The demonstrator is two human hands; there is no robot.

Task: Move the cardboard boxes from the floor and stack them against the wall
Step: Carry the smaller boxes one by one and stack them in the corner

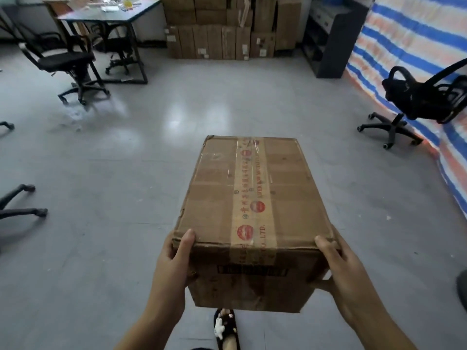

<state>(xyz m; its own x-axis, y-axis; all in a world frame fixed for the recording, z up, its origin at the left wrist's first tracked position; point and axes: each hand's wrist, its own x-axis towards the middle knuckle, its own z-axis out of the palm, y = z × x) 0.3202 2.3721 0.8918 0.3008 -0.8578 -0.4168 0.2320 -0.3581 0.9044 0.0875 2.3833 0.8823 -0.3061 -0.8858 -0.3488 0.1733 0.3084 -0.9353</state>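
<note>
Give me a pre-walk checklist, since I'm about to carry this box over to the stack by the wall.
1. Left hand grips the cardboard box at its near left corner: ok.
2. Right hand grips the near right corner: ok.
3. Tape seals the top: ok.
4. Floor towards the stacked boxes is bare: ok.
5. Office chair on the right stands off the straight path: ok.
6. Support under the box: cannot tell.

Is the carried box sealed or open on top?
Sealed: printed tape runs unbroken along the top seam of the cardboard box; flaps lie flat.
</note>
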